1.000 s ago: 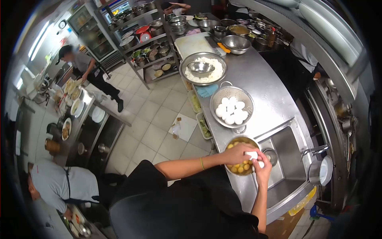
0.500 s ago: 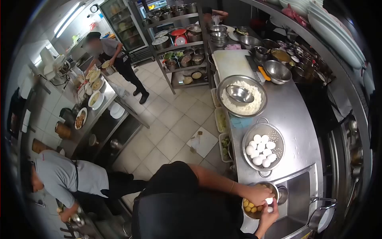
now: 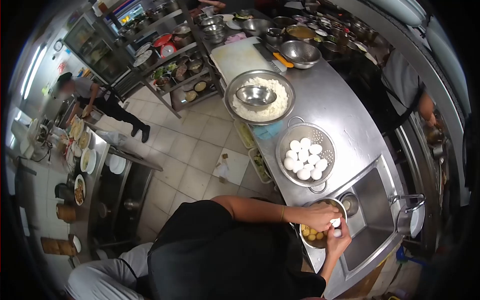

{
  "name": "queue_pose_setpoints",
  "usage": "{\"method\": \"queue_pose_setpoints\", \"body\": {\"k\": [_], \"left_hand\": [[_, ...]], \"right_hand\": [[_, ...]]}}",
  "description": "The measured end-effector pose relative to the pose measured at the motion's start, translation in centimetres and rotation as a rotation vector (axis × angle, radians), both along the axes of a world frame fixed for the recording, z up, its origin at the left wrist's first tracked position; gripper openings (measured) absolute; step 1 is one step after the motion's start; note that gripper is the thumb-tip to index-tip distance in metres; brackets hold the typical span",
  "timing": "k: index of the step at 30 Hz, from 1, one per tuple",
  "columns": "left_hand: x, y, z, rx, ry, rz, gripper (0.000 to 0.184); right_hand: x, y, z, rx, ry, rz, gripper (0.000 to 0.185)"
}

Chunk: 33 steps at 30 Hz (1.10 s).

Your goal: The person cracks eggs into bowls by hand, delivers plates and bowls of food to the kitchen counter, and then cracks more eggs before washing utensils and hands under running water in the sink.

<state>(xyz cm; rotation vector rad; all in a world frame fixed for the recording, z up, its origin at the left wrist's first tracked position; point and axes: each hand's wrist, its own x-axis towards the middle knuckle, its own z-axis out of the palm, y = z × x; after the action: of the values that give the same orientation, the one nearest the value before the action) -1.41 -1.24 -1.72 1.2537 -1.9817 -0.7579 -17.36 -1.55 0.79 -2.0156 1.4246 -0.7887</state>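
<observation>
My left hand (image 3: 320, 218) reaches across over a metal bowl (image 3: 341, 206), its fingers closed on a white eggshell (image 3: 335, 222). Close below it, my right hand (image 3: 339, 243) curls around another white piece of egg (image 3: 337, 233). Whether the two white pieces belong to one egg I cannot tell. Several yellow egg yolks (image 3: 312, 233) lie in the bowl beneath my hands. Beside the bowl, a small metal bowl (image 3: 349, 204) stands in the sink's corner. A colander (image 3: 327, 145) with several whole white eggs (image 3: 303, 159) sits on the counter just beyond.
Right of my hands is a sink (image 3: 370, 220) with a tap (image 3: 407, 197). Farther along the counter are a large bowl (image 3: 260, 117) of white crumbly food, a cutting board (image 3: 235, 57) and an orange-handled knife (image 3: 283, 60). One co-worker (image 3: 95, 97) stands far left, another (image 3: 405, 85) at right.
My view has turned, so the counter appears farther left and a person at right has come into view. Both hands remain over the bowl, still holding the white egg pieces.
</observation>
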Motion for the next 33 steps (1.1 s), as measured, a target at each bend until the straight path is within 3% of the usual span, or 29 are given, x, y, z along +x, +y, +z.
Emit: {"method": "queue_pose_setpoints", "body": {"k": [4, 7, 10, 12, 13, 14, 16, 17, 18, 19, 20, 21, 22, 23, 24, 25, 26, 27, 28, 29, 30, 32, 33], "left_hand": [[0.7, -0.5, 0.0, 0.029, 0.119, -0.053, 0.039], [1.3, -0.9, 0.5, 0.030, 0.087, -0.144, 0.054], [0.3, -0.7, -1.0, -0.084, 0.097, -0.073, 0.069], [0.0, -0.8, 0.6, 0.152, 0.111, -0.115, 0.073], [-0.7, -1.0, 0.6, 0.122, 0.214, -0.155, 0.075], [-1.3, -1.2, 0.3, 0.102, 0.327, -0.194, 0.077], [-2.0, -0.3, 3.2, 0.140, 0.179, -0.014, 0.078], [-2.5, -0.7, 1.3, -0.110, 0.224, 0.061, 0.075], [-1.4, -0.9, 1.9, 0.086, 0.124, 0.066, 0.069], [-0.8, -1.2, 5.1, 0.249, 0.041, 0.281, 0.031], [1.4, -3.5, -0.2, 0.038, -0.010, 0.475, 0.026], [4.2, -5.7, -2.2, 0.112, -0.050, 0.603, 0.037], [7.6, -7.0, -6.2, -0.219, -0.349, 0.635, 0.043], [8.1, -7.6, -3.5, 0.000, -0.087, 0.606, 0.044], [10.8, -9.0, -5.6, 0.131, -0.193, 0.550, 0.053], [13.2, -10.2, -8.0, 0.185, -0.145, 0.378, 0.060], [13.1, -10.4, -8.9, 0.285, -0.158, 0.408, 0.061], [9.5, -10.2, -5.1, 0.556, -0.255, 0.507, 0.059], [9.0, -10.6, -5.4, 0.528, -0.335, 0.508, 0.059], [10.8, -10.7, -6.4, 0.494, -0.404, 0.524, 0.060], [13.9, -10.9, -10.3, 0.187, -0.361, 0.441, 0.058], [13.9, -11.1, -10.0, 0.301, -0.393, 0.534, 0.056], [13.2, -10.8, -9.6, 0.243, -0.422, 0.548, 0.055]], "right_hand": [[-1.6, -0.5, 0.9, -0.044, 0.119, 0.038, 0.043], [-2.1, -0.7, 2.2, -0.176, 0.258, 0.172, 0.045], [-1.3, -0.4, 4.1, -0.047, 0.277, 0.202, 0.046], [-3.0, -1.5, 1.2, -0.089, 0.315, 0.274, 0.055], [-3.3, -2.1, 0.9, -0.114, 0.268, 0.320, 0.048], [-4.4, -2.5, -0.3, -0.134, 0.150, 0.292, 0.041], [-5.4, -3.4, -1.5, 0.014, -0.064, 0.204, 0.037], [-6.0, -3.7, -1.5, 0.155, -0.179, 0.176, 0.037], [-6.7, -3.7, -1.3, 0.291, -0.305, 0.144, 0.037], [-7.3, -3.8, -1.4, 0.519, -0.539, 0.115, 0.040], [-8.3, -4.0, -1.2, 0.721, -0.790, 0.069, 0.043], [-9.8, -4.3, -0.6, 0.822, -0.919, 0.055, 0.044], [-11.7, -5.0, -0.3, 0.903, -1.057, 0.034, 0.046], [-14.5, -5.9, 0.4, 0.789, -1.166, 0.032, 0.045], [-17.6, -6.5, 1.5, 0.670, -1.260, 0.029, 0.045], [-21.0, -7.2, 3.0, 0.412, -1.264, -0.147, 0.045], [-24.2, -8.4, 4.5, 0.186, -1.235, -0.297, 0.045], [-27.8, -9.9, 5.7, -0.026, -1.166, -0.401, 0.045], [-31.5, -11.9, 6.4, -0.234, -1.087, -0.477, 0.046], [-34.4, -14.1, 6.6, -0.251, -1.085, -0.492, 0.046], [-38.2, -16.5, 5.7, -0.416, -0.810, -0.643, 0.049], [-44.1, -20.6, 2.8, -0.702, -0.241, -0.891, 0.055], [-45.9, -22.0, 0.6, -0.400, -0.397, -0.979, 0.057]]}}
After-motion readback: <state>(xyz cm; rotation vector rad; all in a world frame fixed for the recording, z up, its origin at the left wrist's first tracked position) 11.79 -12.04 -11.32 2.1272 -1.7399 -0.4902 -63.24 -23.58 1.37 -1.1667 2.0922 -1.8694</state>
